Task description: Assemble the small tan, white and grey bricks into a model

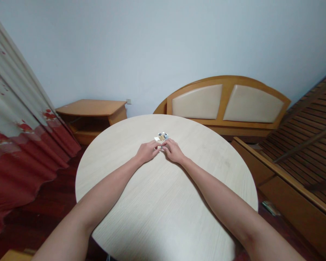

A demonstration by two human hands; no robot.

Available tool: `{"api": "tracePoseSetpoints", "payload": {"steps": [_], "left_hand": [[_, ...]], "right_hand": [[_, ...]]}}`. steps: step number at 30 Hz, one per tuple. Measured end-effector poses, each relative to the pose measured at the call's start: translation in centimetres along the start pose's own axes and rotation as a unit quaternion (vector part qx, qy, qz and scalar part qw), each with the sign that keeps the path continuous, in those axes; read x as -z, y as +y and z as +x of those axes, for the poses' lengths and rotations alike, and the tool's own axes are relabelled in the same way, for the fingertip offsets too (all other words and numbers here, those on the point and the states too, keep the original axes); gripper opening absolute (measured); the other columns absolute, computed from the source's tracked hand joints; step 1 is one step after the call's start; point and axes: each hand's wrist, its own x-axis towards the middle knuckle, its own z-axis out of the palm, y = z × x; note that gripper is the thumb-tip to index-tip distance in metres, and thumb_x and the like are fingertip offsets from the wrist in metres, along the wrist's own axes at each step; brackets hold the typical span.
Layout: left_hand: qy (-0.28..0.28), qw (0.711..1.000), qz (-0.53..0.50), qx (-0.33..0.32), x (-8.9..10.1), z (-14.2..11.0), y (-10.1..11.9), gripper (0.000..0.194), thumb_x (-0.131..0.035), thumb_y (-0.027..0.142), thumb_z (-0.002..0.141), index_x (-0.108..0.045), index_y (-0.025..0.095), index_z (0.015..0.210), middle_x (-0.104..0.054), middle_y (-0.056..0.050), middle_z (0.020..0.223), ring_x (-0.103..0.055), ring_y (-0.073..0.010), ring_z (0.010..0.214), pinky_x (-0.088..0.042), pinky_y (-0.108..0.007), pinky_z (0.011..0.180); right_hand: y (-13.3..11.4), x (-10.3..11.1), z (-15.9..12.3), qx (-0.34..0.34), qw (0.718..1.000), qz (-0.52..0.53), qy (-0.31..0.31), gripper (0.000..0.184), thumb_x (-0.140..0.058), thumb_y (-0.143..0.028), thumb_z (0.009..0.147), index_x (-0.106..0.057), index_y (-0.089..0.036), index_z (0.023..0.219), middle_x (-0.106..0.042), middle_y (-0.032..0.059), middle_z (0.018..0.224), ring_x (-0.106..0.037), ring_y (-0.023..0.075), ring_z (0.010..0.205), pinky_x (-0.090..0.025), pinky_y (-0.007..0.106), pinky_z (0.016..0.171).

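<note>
A round pale wood-grain table (165, 203) fills the middle of the view. Near its far side lies a small cluster of white, tan and blue-grey items (161, 137), too small to name. My left hand (146, 152) and my right hand (174, 150) rest on the tabletop just in front of the cluster. Their fingertips nearly meet and touch its near edge. I cannot tell whether either hand pinches a small piece there.
A wooden bed frame with a cream padded headboard (225, 103) and bare slats (301, 145) stands to the right. A wooden nightstand (91, 116) stands at the back left, beside a red-and-white curtain (19, 123). A small object (270, 208) lies on the dark floor.
</note>
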Motion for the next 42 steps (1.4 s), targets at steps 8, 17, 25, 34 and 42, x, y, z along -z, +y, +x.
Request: {"api": "tracePoseSetpoints", "payload": {"steps": [8, 17, 25, 34, 42], "left_hand": [[0.057, 0.998, -0.010, -0.034, -0.54, 0.00, -0.37, 0.012, -0.061, 0.025, 0.097, -0.071, 0.021, 0.101, -0.075, -0.005, 0.102, -0.070, -0.0183, 0.091, -0.051, -0.027, 0.078], [0.058, 0.998, -0.011, -0.030, -0.62, -0.05, -0.47, 0.009, -0.064, 0.026, 0.096, -0.070, 0.019, 0.096, -0.076, -0.004, 0.097, -0.070, -0.0183, 0.087, -0.050, -0.027, 0.075], [0.063, 0.997, -0.012, -0.030, -0.41, -0.09, -0.14, 0.012, -0.064, 0.030, 0.096, -0.072, 0.020, 0.098, -0.076, -0.005, 0.099, -0.071, -0.0182, 0.088, -0.051, -0.027, 0.076], [0.060, 0.998, 0.000, -0.004, -0.43, -0.08, -0.01, 0.020, -0.063, 0.036, 0.097, -0.074, 0.022, 0.104, -0.076, -0.005, 0.099, -0.071, -0.0183, 0.090, -0.052, -0.026, 0.075], [0.053, 0.998, 0.002, -0.017, -0.39, -0.03, -0.21, 0.017, -0.064, 0.034, 0.095, -0.074, 0.021, 0.101, -0.076, -0.005, 0.098, -0.071, -0.0181, 0.087, -0.051, -0.026, 0.074]], "right_hand": [[-0.27, -0.56, 0.04, 0.045, 0.992, 0.113, 0.036, 0.016, -0.051, -0.031, 0.100, -0.064, -0.022, 0.097, -0.067, 0.0076, 0.100, -0.061, 0.0240, 0.097, -0.046, 0.038, 0.091], [-0.15, -0.32, 0.01, 0.060, 0.991, 0.104, 0.057, 0.014, -0.056, -0.023, 0.095, -0.067, -0.021, 0.088, -0.070, 0.0052, 0.089, -0.063, 0.0218, 0.088, -0.046, 0.035, 0.085], [-0.46, -0.23, 0.04, 0.054, 0.993, 0.079, 0.069, 0.012, -0.058, -0.019, 0.091, -0.066, -0.021, 0.082, -0.070, 0.0039, 0.084, -0.063, 0.0205, 0.082, -0.046, 0.034, 0.081], [-0.75, 0.06, 0.05, 0.053, 0.991, 0.090, 0.087, 0.010, -0.060, -0.020, 0.090, -0.066, -0.021, 0.082, -0.070, 0.0035, 0.083, -0.063, 0.0198, 0.081, -0.046, 0.033, 0.079], [-0.77, 0.22, -0.08, 0.052, 0.994, 0.071, 0.067, 0.011, -0.060, -0.020, 0.090, -0.065, -0.020, 0.081, -0.069, 0.0036, 0.083, -0.063, 0.0193, 0.079, -0.044, 0.032, 0.078]]}}
